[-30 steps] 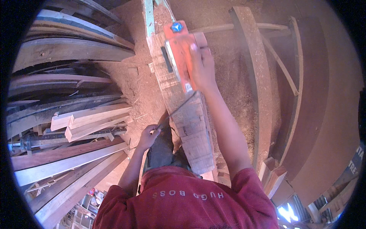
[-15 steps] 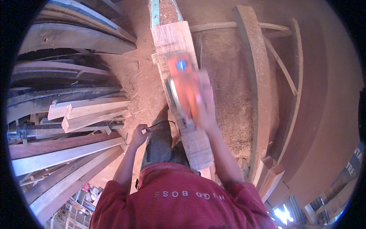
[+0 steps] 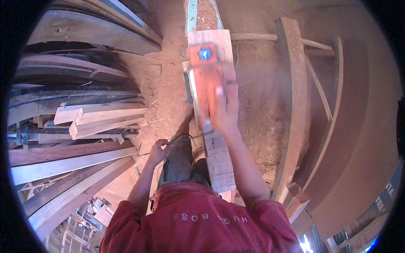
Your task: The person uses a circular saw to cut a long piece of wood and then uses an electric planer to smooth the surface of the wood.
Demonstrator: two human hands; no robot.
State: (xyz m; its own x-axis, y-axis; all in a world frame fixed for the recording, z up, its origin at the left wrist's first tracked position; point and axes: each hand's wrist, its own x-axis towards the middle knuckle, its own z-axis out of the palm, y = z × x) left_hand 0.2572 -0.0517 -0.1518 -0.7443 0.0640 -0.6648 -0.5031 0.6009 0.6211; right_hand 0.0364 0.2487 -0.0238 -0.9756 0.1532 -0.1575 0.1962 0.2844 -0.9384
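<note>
My right hand (image 3: 225, 111) is wrapped round the handle of an orange electric planer (image 3: 205, 86) with a blue knob at its front. The planer lies on a thick wooden board (image 3: 219, 162) that runs away from me, and it is near the board's far part. At my left side, my left hand (image 3: 158, 152) is closed, its fingers pinching a dark power cord (image 3: 182, 135) that loops over my leg. The planer hides the middle of the board and its own sole.
Beyond the board shows a support with teal edges (image 3: 193, 17). Stacked planks (image 3: 76, 158) and short light timbers (image 3: 107, 116) fill the left. To the right, a long beam (image 3: 294, 92) and a thin wooden frame (image 3: 335, 84) lie over a sawdust-covered floor (image 3: 261, 139).
The planer has slid forward along the board with my right hand on it. My left hand stays by my leg with the cord. The whole view has shifted slightly.
</note>
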